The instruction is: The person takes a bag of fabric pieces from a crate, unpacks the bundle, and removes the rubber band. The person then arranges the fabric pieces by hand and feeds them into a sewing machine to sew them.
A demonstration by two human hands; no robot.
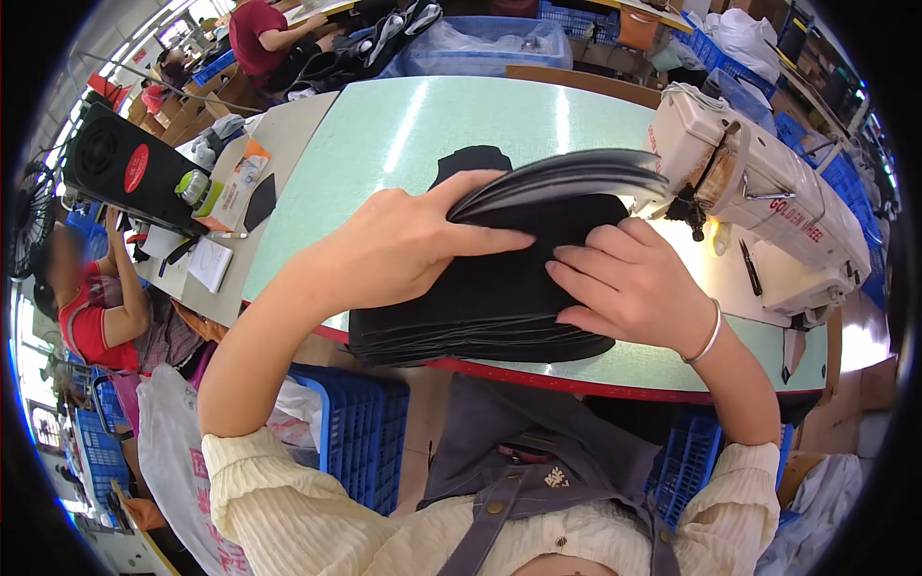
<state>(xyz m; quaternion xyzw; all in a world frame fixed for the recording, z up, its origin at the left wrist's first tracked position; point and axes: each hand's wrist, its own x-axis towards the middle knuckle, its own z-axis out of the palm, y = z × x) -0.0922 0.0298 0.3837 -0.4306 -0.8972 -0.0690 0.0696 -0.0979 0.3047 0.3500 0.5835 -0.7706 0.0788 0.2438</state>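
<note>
A thick stack of black fabric pieces point(461, 322) lies at the near edge of the pale green table. My left hand point(413, 240) is closed around the edge of several black fabric pieces point(562, 182). These are lifted off the stack and bowed, their layered edges facing the sewing machine. My left index finger stretches beneath them over the stack. My right hand point(634, 278) rests on the stack's right part, fingers bent and apart, thumb nearest me. Another black piece point(471, 161) shows beyond my left hand.
A white sewing machine point(788, 202) stands at the right, with a black-handled tool point(750, 267) beside it. To the left are a black speaker-like box point(120, 158), a green-lidded jar point(195, 188) and a notepad point(208, 264). Blue crates point(360, 437) stand below; co-workers point(101, 302) sit nearby.
</note>
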